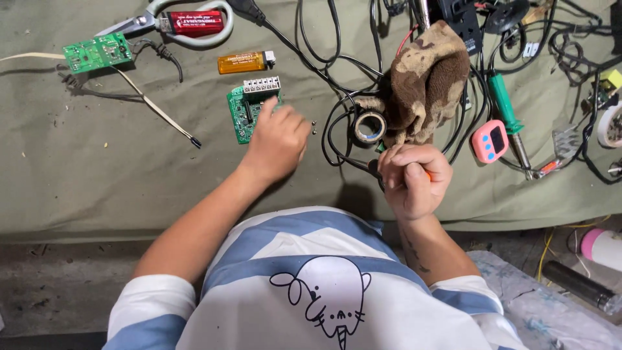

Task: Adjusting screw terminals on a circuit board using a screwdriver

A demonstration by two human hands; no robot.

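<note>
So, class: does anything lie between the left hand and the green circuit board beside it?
Nothing visible does. The left hand already rests its fingertips on the circuit board. The lighter lies beyond the board, and two small screws lie to the side, clear of it.

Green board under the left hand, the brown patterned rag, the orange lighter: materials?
Small green circuit board under the left hand: looks like rigid laminate, glossy green coat, white plastic terminal block on top. Brown mottled rag: soft fuzzy cloth, probably terry. Orange lighter: translucent plastic, metal-looking cap.

Lighter point(246, 62) behind circuit board point(245, 111)
</note>
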